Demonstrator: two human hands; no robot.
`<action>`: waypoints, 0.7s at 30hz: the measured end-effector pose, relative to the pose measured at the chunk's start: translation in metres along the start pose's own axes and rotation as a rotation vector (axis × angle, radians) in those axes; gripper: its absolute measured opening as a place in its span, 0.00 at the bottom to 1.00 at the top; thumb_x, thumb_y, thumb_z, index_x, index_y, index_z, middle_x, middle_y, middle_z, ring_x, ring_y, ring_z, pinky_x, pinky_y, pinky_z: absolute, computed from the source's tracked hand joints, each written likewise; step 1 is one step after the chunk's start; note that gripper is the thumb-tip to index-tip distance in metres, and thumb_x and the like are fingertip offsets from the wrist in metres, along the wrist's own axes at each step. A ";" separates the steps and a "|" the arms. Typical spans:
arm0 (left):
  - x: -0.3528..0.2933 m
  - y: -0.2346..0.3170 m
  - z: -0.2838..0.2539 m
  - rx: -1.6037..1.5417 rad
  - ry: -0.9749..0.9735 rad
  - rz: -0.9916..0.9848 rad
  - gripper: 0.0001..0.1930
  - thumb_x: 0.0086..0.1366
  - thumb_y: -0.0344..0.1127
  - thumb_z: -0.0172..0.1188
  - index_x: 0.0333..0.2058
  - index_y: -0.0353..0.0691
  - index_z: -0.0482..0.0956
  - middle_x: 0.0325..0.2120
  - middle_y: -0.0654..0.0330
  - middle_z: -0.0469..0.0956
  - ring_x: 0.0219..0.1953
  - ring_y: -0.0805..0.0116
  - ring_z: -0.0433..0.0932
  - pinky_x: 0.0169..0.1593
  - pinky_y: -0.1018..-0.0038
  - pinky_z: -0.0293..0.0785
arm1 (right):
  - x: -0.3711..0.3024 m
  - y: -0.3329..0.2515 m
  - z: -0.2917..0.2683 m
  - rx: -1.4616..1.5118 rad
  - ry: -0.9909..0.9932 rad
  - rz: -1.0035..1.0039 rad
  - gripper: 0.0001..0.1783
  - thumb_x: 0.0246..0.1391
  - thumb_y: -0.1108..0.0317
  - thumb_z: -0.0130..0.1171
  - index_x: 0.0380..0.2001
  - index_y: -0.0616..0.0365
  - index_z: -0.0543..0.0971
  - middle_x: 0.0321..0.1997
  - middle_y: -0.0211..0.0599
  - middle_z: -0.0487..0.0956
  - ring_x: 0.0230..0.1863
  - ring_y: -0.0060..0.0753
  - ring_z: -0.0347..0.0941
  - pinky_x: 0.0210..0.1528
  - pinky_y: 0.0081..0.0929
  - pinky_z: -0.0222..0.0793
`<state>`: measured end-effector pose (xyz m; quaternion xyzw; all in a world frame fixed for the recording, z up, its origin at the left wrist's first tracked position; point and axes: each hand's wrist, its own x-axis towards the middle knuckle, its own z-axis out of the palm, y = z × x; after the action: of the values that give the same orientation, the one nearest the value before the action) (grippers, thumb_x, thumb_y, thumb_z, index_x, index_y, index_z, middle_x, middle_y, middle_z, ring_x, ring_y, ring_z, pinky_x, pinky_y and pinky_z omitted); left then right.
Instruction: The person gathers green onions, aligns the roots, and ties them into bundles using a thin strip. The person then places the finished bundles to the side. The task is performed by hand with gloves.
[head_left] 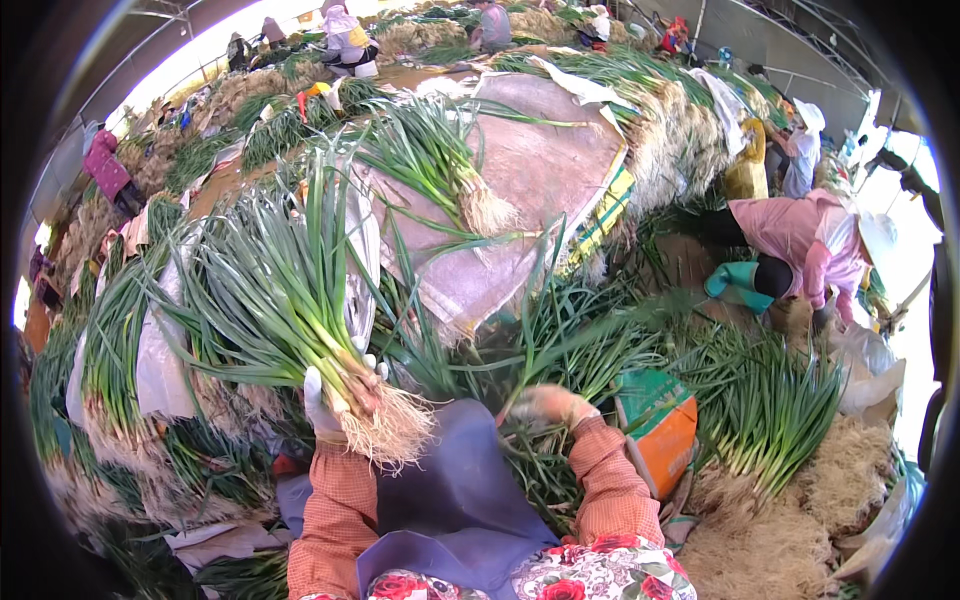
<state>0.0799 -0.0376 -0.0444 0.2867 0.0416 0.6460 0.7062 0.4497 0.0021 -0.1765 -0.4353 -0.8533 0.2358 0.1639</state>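
My left hand (322, 405), in a white glove, is closed around the lower stalks of a bunch of green onions (318, 335). Their green leaves fan up and to the left, and the pale roots hang over the blue apron on my lap. My right hand (552, 405), also gloved, is to the right of the apron, above loose green onion leaves (575, 345). Motion smears its fingers, so I cannot make out whether they hold anything. Ahead, another bunch of green onions (440, 170) lies on a pinkish cloth sheet (540, 150).
Piles of green onions (120, 350) line the left side, partly under white cloth. At right stand more green onions (765, 410) with matted roots, beside an orange and green bag (660, 430). A person in pink (800, 240) bends over at the right. Several others work farther back.
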 end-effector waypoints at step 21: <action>0.065 0.006 0.029 0.018 0.081 0.128 0.36 0.66 0.54 0.53 0.65 0.39 0.57 0.58 0.46 0.69 0.50 0.52 0.76 0.53 0.56 0.74 | 0.152 -0.093 -0.135 0.612 0.251 -0.087 0.15 0.57 0.71 0.55 0.47 0.54 0.81 0.47 0.37 0.82 0.43 0.27 0.77 0.46 0.24 0.74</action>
<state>0.0978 0.0134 0.0028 0.2689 0.0575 0.7006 0.6585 0.3670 0.1146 -0.0019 -0.3548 -0.7337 0.4186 0.4006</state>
